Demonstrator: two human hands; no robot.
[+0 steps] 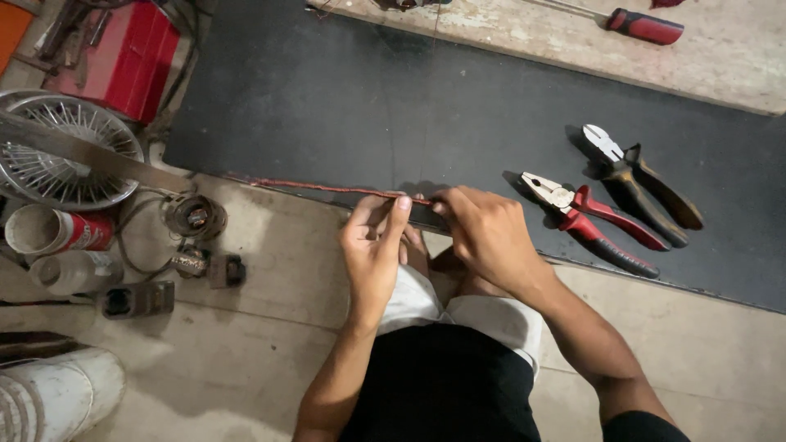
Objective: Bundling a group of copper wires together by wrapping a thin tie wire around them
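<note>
Here, a thin reddish wire (327,188) stretched along the near edge of a black mat (393,106), pinched at its right end between two bare hands. Left hand (375,250) closed on the wire, thumb and forefinger meeting over it, the other fingers curled under. Right hand (483,233) just beside the left, fingertips likewise shut on the same wire, knuckles up. Both hands at the mat's near edge, above bent knees in white shorts (458,311).

On the mat, right of the hands: red-handled pliers (598,225), jaws pointing toward the hands, and beyond them, further right, dark-handled cutters (639,184) lying nearly parallel. Past the mat's far edge, on a pale board, a red-handled screwdriver (643,26).

Off the mat's left edge, on the bare floor: a small round motor part (195,217) with cables, a wire fan guard (65,151) behind it, a red box (127,57) near the mat's far left corner, a red and white can (53,232) and a white bucket (57,393) nearer the camera.
</note>
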